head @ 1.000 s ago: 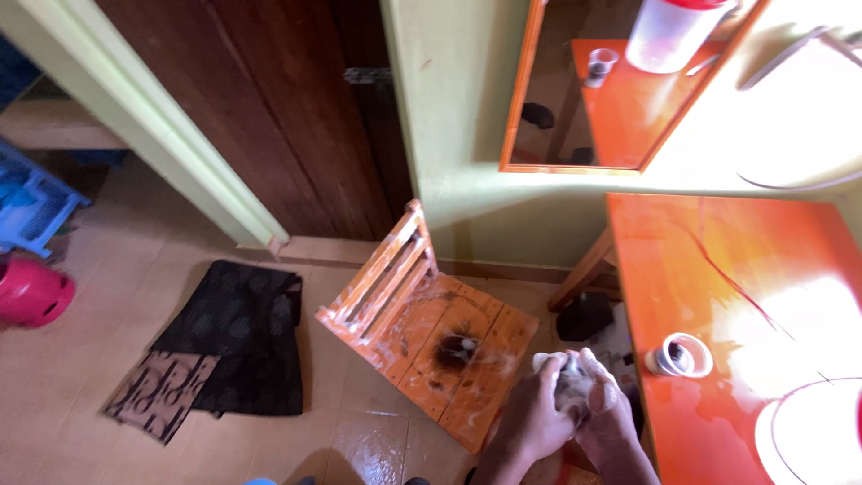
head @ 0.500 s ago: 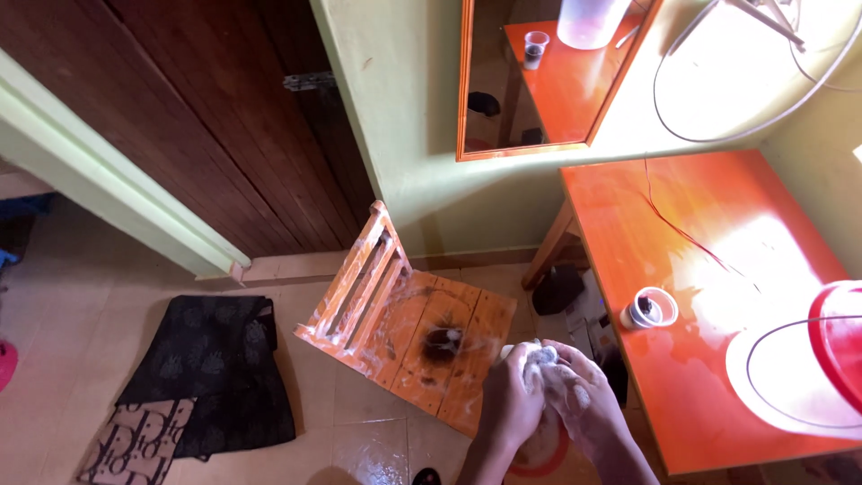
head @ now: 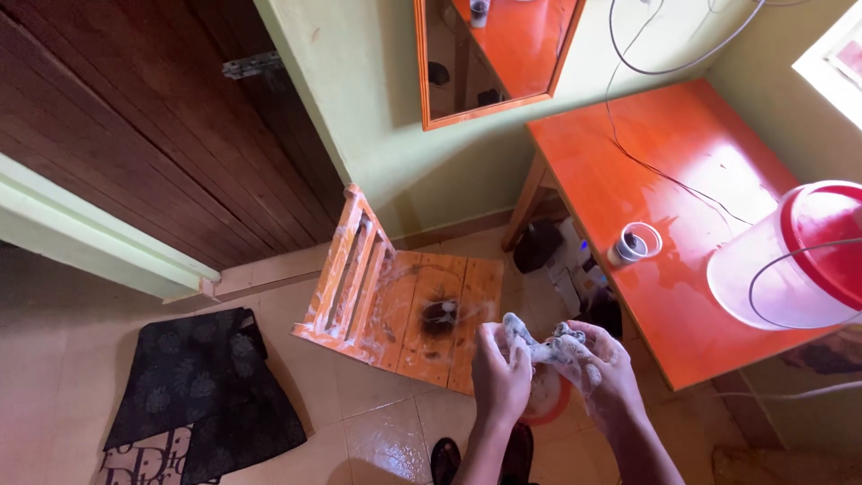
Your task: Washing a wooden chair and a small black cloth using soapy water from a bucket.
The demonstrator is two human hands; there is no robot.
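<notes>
My left hand (head: 499,374) and my right hand (head: 607,368) both grip a soapy grey rag (head: 542,345), stretched and twisted between them. Foam covers my fingers. Under the hands, on the floor, stands a small orange-rimmed basin (head: 549,411), mostly hidden by them. Just left of the hands sits a low orange wooden chair (head: 401,295), wet and smeared with suds, with a dark scrub pad (head: 439,314) lying on its seat.
An orange table (head: 691,216) stands at the right with a small cup (head: 636,242), a clear jug with a red lid (head: 790,260) and a thin cable. A mirror (head: 492,49) hangs on the green wall. Dark cloths (head: 197,386) lie on the wet tiled floor. A wooden door is at upper left.
The view has swung right and down. My hands have pulled apart, so the balled rag is now stretched out between them.
</notes>
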